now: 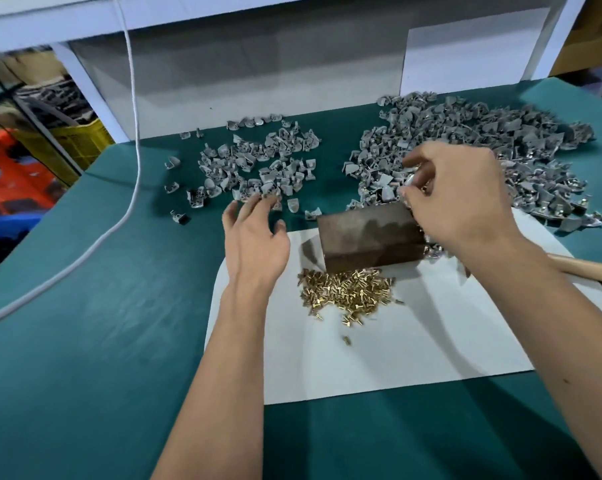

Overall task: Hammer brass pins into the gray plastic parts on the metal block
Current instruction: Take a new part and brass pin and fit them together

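Green table [85, 341] with white paper [396, 358], gray parts and brass pins [348, 289].
Metal block [369, 237] sits between spread left hand [254, 237] and right hand [459, 195], which pinches something small; gray part piles [258, 161] lie behind.

Two bare forearms reach into view from the bottom edge, with no sleeves, gloves, watch or rings on either. The left hand [254, 233] and right hand [459, 199] are both uncovered, with short, unpainted nails.
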A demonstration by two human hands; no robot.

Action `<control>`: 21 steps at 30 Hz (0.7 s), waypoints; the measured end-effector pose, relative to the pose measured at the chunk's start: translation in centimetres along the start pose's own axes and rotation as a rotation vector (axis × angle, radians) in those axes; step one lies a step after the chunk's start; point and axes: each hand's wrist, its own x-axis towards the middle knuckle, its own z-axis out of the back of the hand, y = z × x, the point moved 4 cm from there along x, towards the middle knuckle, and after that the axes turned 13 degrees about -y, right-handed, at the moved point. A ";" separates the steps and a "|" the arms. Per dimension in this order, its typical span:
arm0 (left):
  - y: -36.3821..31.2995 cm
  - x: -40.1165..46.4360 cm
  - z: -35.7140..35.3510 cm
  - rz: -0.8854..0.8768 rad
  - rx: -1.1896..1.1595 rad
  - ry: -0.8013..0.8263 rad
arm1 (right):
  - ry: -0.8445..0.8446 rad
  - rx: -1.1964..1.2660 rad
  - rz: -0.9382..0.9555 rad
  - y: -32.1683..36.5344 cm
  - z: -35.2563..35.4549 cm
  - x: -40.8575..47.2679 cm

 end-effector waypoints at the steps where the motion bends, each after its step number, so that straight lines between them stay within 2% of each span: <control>1: -0.2 -0.1 -0.4 -0.035 0.035 0.053 | 0.057 0.040 0.070 1.0 -0.4 -0.5; 3: -0.4 -0.3 -1.2 -0.110 0.102 0.166 | 0.207 0.082 0.282 3.6 -1.5 -2.4; 5: -0.5 -0.3 -1.6 -0.173 0.112 0.208 | 0.326 0.097 0.515 6.0 -2.4 -4.5; 7: -0.8 -0.2 -1.8 -0.263 0.091 0.213 | 0.431 0.127 0.684 7.7 -2.8 -6.2; 9: -1.1 0.0 -2.3 -0.269 0.007 0.266 | 0.519 0.122 0.801 8.6 -3.1 -7.6; 11: -0.9 0.2 -2.8 -0.176 -0.137 0.312 | 0.579 0.091 0.836 8.9 -3.5 -8.6; 15: -1.0 0.2 -2.0 -0.206 -0.060 0.178 | 0.671 -0.002 0.807 8.7 -4.1 -9.3; 21: -1.8 0.1 -0.8 -0.167 -0.075 0.064 | 0.701 0.045 0.740 8.0 -3.9 -9.6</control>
